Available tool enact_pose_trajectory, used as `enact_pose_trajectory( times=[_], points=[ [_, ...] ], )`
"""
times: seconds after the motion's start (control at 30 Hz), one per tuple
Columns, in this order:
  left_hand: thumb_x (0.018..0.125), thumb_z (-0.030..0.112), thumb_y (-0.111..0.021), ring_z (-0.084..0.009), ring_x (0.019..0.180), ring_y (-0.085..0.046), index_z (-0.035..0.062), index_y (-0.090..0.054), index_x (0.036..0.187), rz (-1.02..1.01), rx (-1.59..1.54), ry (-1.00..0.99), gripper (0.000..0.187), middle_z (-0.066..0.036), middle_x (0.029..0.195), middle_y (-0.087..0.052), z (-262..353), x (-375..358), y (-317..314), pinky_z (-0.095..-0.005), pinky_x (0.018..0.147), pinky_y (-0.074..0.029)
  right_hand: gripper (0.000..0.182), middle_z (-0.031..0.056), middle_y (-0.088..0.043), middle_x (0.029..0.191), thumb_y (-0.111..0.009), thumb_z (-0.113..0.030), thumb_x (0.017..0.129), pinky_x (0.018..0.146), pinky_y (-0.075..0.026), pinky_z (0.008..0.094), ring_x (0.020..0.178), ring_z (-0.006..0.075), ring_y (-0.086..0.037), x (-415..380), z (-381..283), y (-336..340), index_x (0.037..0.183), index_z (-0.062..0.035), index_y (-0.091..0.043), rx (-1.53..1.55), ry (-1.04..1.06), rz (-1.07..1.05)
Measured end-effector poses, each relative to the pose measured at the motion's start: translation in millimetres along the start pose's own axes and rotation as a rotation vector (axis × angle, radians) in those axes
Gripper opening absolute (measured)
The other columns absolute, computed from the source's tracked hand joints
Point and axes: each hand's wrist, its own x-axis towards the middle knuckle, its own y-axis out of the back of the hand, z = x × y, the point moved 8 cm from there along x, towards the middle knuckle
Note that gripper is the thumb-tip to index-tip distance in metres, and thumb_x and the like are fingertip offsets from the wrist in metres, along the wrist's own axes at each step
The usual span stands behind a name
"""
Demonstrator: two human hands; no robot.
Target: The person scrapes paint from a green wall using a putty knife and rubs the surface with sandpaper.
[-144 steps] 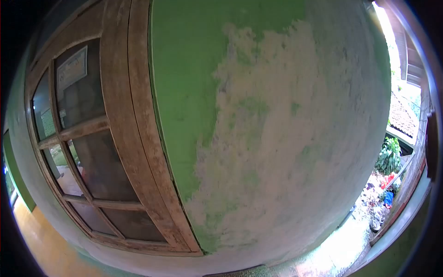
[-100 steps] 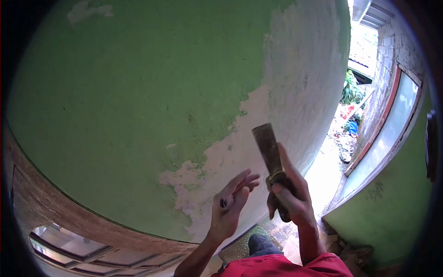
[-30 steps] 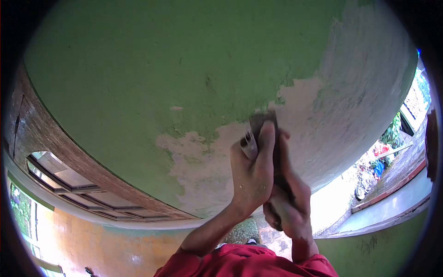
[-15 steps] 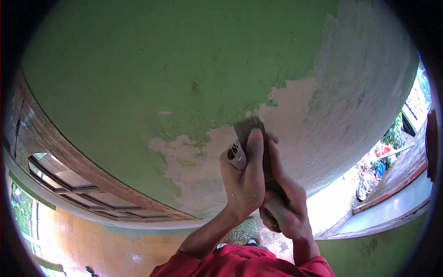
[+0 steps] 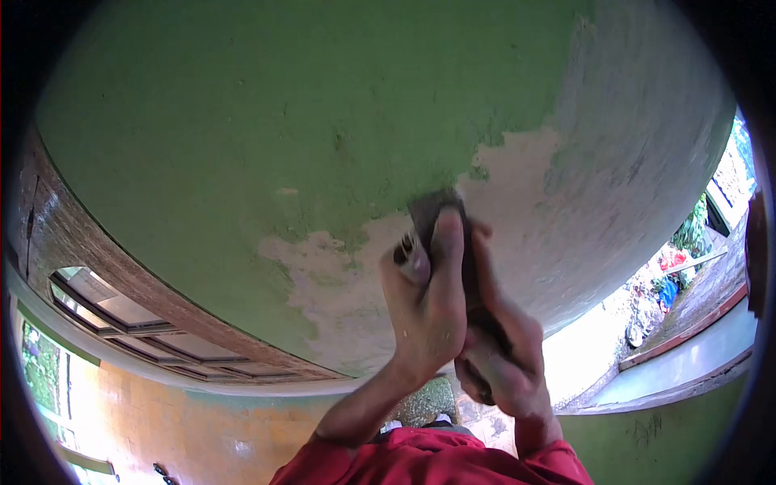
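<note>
Both of my hands are closed on a dark, flat-bladed scraper, its front edge against the wall where green paint meets a pale stripped patch. My left hand presses its thumb along the blade. A pale, curled piece with a hollow end sticks out at the fingers of this hand. Lower and to the right, my right hand wraps the scraper's rear part, one finger stretched along its side. The handle is mostly hidden by the hands.
Green paint covers the wall's upper left, and a scraped, whitish area runs up its right. A wooden frame with panes lies at left. Orange tiled floor shows below; plants and clutter are outside at right.
The scraper and both hands have shifted slightly up the wall, pushing at the paint edge. The curled piece has turned a little in the left hand.
</note>
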Motion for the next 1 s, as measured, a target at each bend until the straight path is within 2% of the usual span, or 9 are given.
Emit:
enact_pose_trajectory(
  times=[0.23,0.3,0.4,0.53,0.67,0.77,0.87,0.93,1.0],
  points=[
    [0.103,0.024,-0.051,-0.0026,0.067,-0.051,0.002,-0.067,0.085,-0.039,0.027,0.065,0.033,0.003,0.077,-0.062,-6.8,0.2,0.6,-0.0201,0.058,-0.038,0.078,0.0082,-0.059,0.086,-0.041,0.005,0.085,0.052,-0.04,0.0264,0.057,0.0108,-0.048,2.3,-2.6,0.1,0.156,-0.0055,-0.011,0.016,0.048,0.022],
    [0.102,0.023,-0.051,-0.0025,0.068,-0.051,0.0021,-0.067,0.086,-0.057,-0.064,-0.049,0.031,0.002,0.077,-0.063,12.2,12.3,-7.6,-0.0201,0.058,-0.038,0.079,0.0079,-0.058,0.086,-0.041,0.005,0.085,0.052,-0.039,0.026,0.057,0.0103,-0.048,1.5,-10.3,-2.2,0.156,-0.0058,-0.011,0.021,0.047,0.024],
    [0.103,0.022,-0.049,-0.0048,0.067,-0.052,-0.0004,-0.066,0.083,-0.021,0.003,-0.003,0.034,0.001,0.073,-0.061,-1.2,0.2,0.3,-0.0216,0.058,-0.04,0.078,0.0075,-0.057,0.086,-0.04,0.005,0.085,0.051,-0.039,0.0257,0.056,0.0098,-0.047,-3.2,-1.0,-4.0,0.157,-0.0073,-0.011,0.04,-0.085,0.048],
    [0.103,0.023,-0.05,-0.0043,0.067,-0.05,0.0005,-0.066,0.084,-0.02,-0.114,0.05,0.033,0.003,0.072,-0.059,-0.1,1.5,-2.8,-0.0216,0.058,-0.039,0.076,0.0088,-0.059,0.087,-0.04,0.004,0.086,0.051,-0.039,0.0259,0.056,0.0102,-0.048,-3.7,-2.0,-3.6,0.156,-0.0071,-0.013,0.002,-0.039,0.045],
    [0.103,0.023,-0.05,-0.0044,0.066,-0.049,0.0005,-0.066,0.084,-0.007,-0.076,0.042,0.033,0.003,0.072,-0.058,-11.1,-1.4,-2.6,-0.0213,0.058,-0.038,0.079,0.0081,-0.059,0.083,-0.039,0.005,0.082,0.052,-0.04,0.0261,0.055,0.0107,-0.049,-6.2,5.7,0.5,0.156,-0.0062,-0.013,-0.086,0.025,0.071],
    [0.103,0.022,-0.05,-0.0047,0.067,-0.049,0.0,-0.065,0.083,0.0,-0.015,-0.06,0.033,0.002,0.072,-0.058,-0.3,6.1,-3.3,-0.0212,0.058,-0.038,0.08,0.0071,-0.058,0.083,-0.039,0.005,0.082,0.051,-0.039,0.0256,0.055,0.01,-0.047,3.2,-13.2,0.3,0.156,-0.0065,-0.014,0.029,0.033,0.036],
    [0.103,0.022,-0.05,-0.0048,0.068,-0.05,0.0,-0.065,0.084,-0.03,-0.102,-0.03,0.033,0.002,0.073,-0.059,5.9,8.4,-3.9,-0.0213,0.057,-0.038,0.078,0.0051,-0.057,0.082,-0.04,0.004,0.083,0.051,-0.038,0.0253,0.055,0.0095,-0.047,-1.3,-10.3,-1.8,0.156,-0.0069,-0.014,0.024,-0.034,0.038],
    [0.103,0.022,-0.05,-0.0045,0.067,-0.049,0.0,-0.065,0.084,-0.01,0.008,-0.013,0.032,0.003,0.073,-0.058,-5.0,-0.7,2.6,-0.0217,0.056,-0.037,0.075,0.0048,-0.056,0.082,-0.041,0.002,0.087,0.051,-0.039,0.0255,0.056,0.0099,-0.048,-6.2,1.9,-4.5,0.156,-0.0061,-0.013,-0.002,-0.104,0.041],
    [0.103,0.022,-0.049,-0.0045,0.066,-0.049,-0.0001,-0.065,0.084,-0.007,-0.045,-0.003,0.033,0.002,0.073,-0.058,1.2,3.1,-1.3,-0.0218,0.056,-0.037,0.075,0.0054,-0.057,0.083,-0.041,0.002,0.087,0.051,-0.039,0.0258,0.056,0.01,-0.048,-1.6,-5.4,-3.7,0.156,-0.0061,-0.014,-0.001,-0.044,0.035]
  ],
)
